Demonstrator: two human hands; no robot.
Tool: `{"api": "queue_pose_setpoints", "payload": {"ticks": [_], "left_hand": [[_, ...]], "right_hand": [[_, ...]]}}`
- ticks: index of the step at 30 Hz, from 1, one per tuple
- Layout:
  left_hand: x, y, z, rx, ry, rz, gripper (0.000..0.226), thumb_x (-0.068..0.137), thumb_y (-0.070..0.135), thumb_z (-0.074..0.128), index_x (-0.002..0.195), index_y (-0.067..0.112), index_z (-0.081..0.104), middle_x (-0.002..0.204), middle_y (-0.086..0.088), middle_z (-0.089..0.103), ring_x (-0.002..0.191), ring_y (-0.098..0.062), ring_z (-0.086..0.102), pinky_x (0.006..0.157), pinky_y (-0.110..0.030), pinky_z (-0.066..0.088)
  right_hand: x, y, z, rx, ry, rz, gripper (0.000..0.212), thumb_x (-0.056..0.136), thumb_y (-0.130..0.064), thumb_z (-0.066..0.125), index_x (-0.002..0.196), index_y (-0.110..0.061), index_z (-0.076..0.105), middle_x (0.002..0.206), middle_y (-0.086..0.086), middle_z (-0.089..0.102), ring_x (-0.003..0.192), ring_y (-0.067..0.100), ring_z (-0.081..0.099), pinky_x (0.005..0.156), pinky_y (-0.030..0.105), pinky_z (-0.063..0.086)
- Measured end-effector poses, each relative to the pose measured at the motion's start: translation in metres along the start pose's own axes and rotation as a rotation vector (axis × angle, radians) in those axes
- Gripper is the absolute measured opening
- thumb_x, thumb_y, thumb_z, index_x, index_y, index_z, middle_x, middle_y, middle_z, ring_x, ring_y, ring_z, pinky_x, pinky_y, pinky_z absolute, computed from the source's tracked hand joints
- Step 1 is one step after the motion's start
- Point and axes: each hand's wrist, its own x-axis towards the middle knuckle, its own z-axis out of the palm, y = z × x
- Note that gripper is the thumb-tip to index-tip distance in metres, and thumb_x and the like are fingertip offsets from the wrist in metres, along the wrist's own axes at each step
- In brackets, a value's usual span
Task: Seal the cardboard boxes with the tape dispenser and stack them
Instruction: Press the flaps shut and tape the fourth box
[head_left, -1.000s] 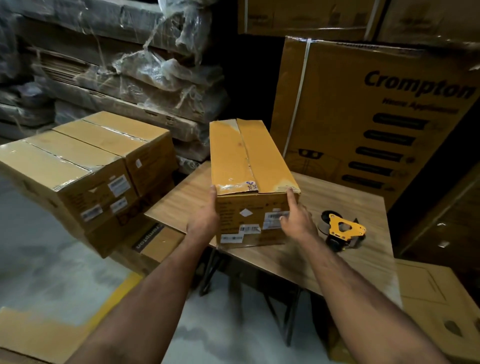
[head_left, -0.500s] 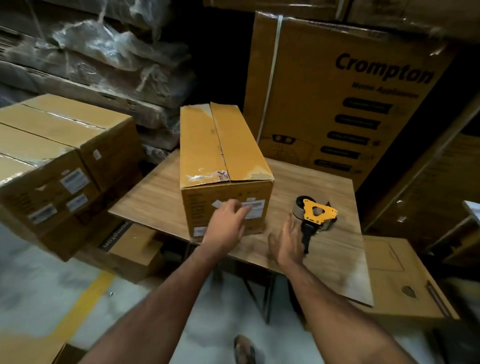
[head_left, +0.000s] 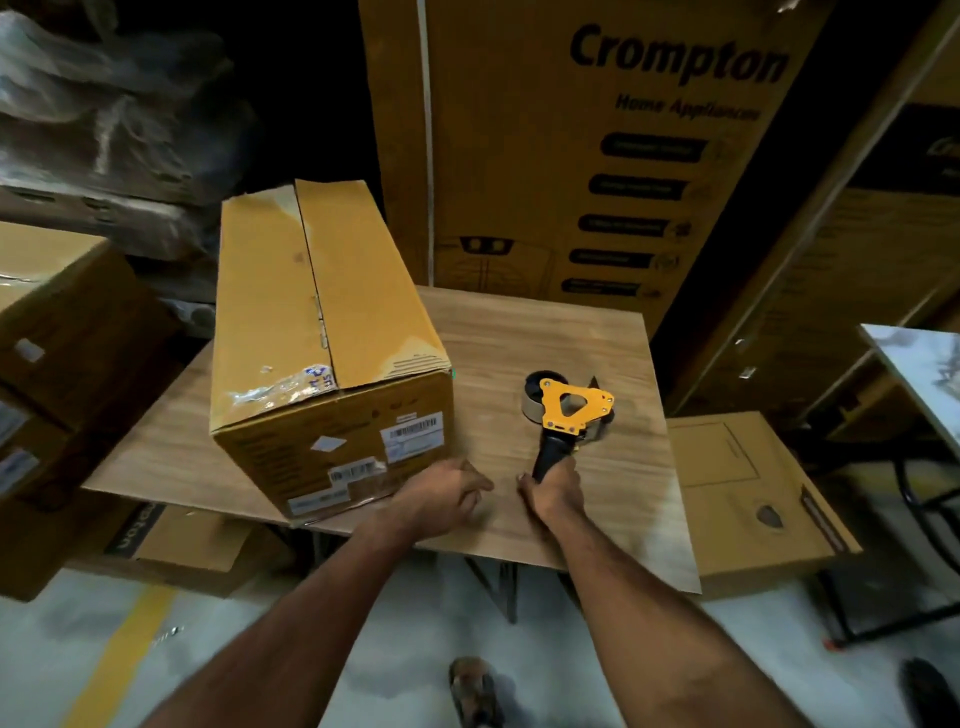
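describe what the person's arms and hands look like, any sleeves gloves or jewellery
Both forearms are bare as far as the picture shows, with no sleeve in view. The left hand and the right hand wear no gloves. No watch, bracelet or ring shows on either wrist or hand, though motion blur makes fine detail on the fingers hard to tell.

box (head_left: 332, 358) on table (head_left: 519, 332) left, tape dispenser (head_left: 569, 410) right of it
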Motion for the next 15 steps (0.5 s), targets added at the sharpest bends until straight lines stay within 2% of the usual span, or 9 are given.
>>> {"api": "queue_pose_setpoints", "payload": {"ticks": [4, 6, 7, 8, 11, 13, 15], "left_hand": [[0.012, -0.002, -0.005, -0.015, 0.020, 0.016, 0.036, 0.100, 0.023, 0.047, 0.133, 0.021, 0.061, 0.131, -0.004, 0.059, 0.122, -0.018, 0.053, 0.101, -0.030, 0.041], [0.020, 0.004, -0.011, -0.028, 0.027, 0.036, 0.035, 0.101, 0.021, 0.046, 0.133, 0.017, 0.061, 0.132, -0.004, 0.060, 0.122, -0.018, 0.054, 0.101, -0.027, 0.040], [0.023, 0.009, -0.016, -0.043, 0.029, 0.050, 0.035, 0.101, 0.020, 0.046, 0.132, 0.016, 0.062, 0.133, -0.004, 0.061, 0.123, -0.018, 0.054, 0.101, -0.026, 0.039], [0.027, 0.014, -0.021, -0.063, 0.037, 0.065, 0.035, 0.101, 0.019, 0.047, 0.131, 0.014, 0.062, 0.132, -0.004, 0.062, 0.123, -0.017, 0.054, 0.101, -0.026, 0.039], [0.042, 0.026, -0.042, -0.199, 0.116, 0.094, 0.030, 0.100, 0.018, 0.050, 0.124, 0.012, 0.068, 0.125, -0.003, 0.068, 0.116, -0.016, 0.060, 0.095, -0.023, 0.043], [0.051, 0.032, -0.064, -0.373, 0.243, 0.086, 0.027, 0.098, 0.017, 0.052, 0.115, 0.010, 0.071, 0.112, -0.005, 0.073, 0.098, -0.017, 0.067, 0.082, -0.026, 0.050], [0.057, 0.039, -0.089, -0.561, 0.433, 0.070, 0.028, 0.094, 0.024, 0.053, 0.113, 0.013, 0.070, 0.105, -0.003, 0.072, 0.082, -0.011, 0.064, 0.069, -0.031, 0.053]], "right_hand": [[0.018, -0.018, -0.005, 0.171, -0.079, 0.173, 0.050, 0.087, -0.004, 0.066, 0.132, 0.004, 0.043, 0.114, 0.020, 0.059, 0.098, 0.036, 0.063, 0.072, 0.035, 0.050], [0.032, -0.025, -0.004, 0.314, -0.134, 0.278, 0.059, 0.077, 0.012, 0.061, 0.133, 0.008, 0.043, 0.107, 0.024, 0.061, 0.078, 0.039, 0.065, 0.061, 0.043, 0.056], [0.035, -0.026, -0.006, 0.361, -0.137, 0.320, 0.064, 0.072, 0.014, 0.060, 0.134, 0.008, 0.043, 0.105, 0.024, 0.061, 0.073, 0.040, 0.065, 0.053, 0.045, 0.056], [0.039, -0.023, -0.007, 0.388, -0.120, 0.336, 0.064, 0.071, 0.009, 0.062, 0.133, 0.007, 0.046, 0.104, 0.022, 0.061, 0.075, 0.041, 0.066, 0.052, 0.045, 0.056], [0.033, -0.021, -0.018, 0.369, 0.039, 0.215, 0.048, 0.074, -0.030, 0.067, 0.114, -0.003, 0.064, 0.107, 0.018, 0.069, 0.096, 0.038, 0.068, 0.074, 0.038, 0.054], [0.031, -0.031, -0.030, 0.359, 0.145, 0.063, 0.046, 0.083, -0.045, 0.063, 0.102, -0.003, 0.065, 0.101, 0.021, 0.070, 0.095, 0.040, 0.067, 0.069, 0.034, 0.046], [0.034, -0.056, -0.048, 0.425, 0.239, -0.097, 0.043, 0.090, -0.044, 0.065, 0.095, -0.001, 0.066, 0.095, 0.021, 0.070, 0.093, 0.041, 0.066, 0.066, 0.032, 0.039]]}}
